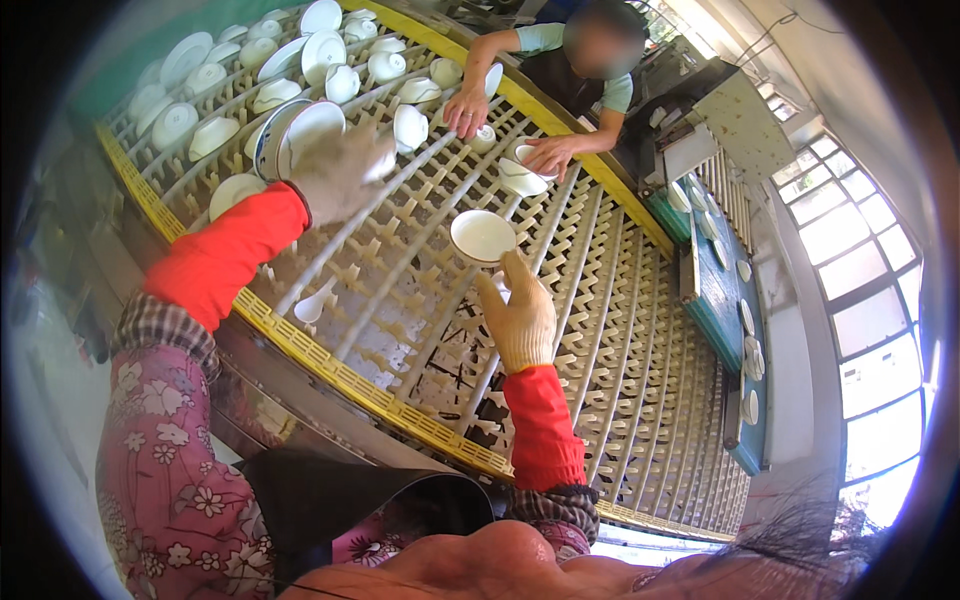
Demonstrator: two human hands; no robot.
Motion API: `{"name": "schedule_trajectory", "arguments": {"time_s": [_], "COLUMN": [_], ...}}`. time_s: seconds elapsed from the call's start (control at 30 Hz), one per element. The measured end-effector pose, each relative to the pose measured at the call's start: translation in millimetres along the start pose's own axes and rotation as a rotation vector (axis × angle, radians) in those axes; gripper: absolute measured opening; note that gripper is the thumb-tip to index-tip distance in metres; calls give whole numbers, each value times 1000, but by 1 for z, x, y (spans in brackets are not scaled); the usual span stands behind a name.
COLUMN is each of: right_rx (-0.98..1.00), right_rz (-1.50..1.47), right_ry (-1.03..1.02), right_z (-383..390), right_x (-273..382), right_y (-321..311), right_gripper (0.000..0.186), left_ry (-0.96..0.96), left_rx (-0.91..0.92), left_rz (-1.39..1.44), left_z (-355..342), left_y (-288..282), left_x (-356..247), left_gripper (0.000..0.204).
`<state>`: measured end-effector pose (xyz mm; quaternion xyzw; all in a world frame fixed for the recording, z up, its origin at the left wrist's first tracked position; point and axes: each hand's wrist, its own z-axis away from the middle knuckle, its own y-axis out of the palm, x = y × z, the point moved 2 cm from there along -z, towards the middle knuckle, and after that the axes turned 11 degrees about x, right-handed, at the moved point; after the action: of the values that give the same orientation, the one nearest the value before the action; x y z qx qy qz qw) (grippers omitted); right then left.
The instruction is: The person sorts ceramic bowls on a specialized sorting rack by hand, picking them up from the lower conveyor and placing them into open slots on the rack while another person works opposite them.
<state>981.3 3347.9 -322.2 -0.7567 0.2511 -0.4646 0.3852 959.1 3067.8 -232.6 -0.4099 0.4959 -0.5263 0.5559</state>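
My right hand (522,318), in a cream knit glove, has its fingertips on the near rim of a white bowl (482,236), whose inside faces me. A small white piece (503,287) shows between its thumb and fingers; I cannot tell its kind. My left hand (345,172), also gloved, is smeared by motion beside a larger dark-rimmed bowl (312,132). A bit of white crockery shows past its fingers, but its grip is unclear. On the slatted pegged conveyor (405,330) between my arms lies a white spoon (312,305).
Several white bowls and plates (323,55) lie at the conveyor's far left. Across its yellow edge (540,110), a co-worker's hands (552,155) handle a white bowl (522,180). A blue-green belt (725,290) carrying crockery runs at the right.
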Motion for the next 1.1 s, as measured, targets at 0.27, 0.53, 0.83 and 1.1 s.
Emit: {"name": "schedule_trajectory", "arguments": {"time_s": [0.27,0.53,0.83,1.1], "right_rx": [187,207,-321,-201], "right_rz": [381,367,-214,-275], "right_ry": [5,77,71,-202], "right_z": [39,32,39,39], "right_x": [-33,-30,-16,35], "right_y": [5,14,-35,-43], "right_gripper": [65,63,23,20], "left_ry": [434,443,664,670], "left_rx": [-296,-225,-22,155], "left_rz": [-43,-191,301,1308], "left_z": [-5,-61,-18,47], "left_y": [45,106,70,76], "left_x": [-27,-107,-60,-82], "left_gripper": [27,36,39,66]}}
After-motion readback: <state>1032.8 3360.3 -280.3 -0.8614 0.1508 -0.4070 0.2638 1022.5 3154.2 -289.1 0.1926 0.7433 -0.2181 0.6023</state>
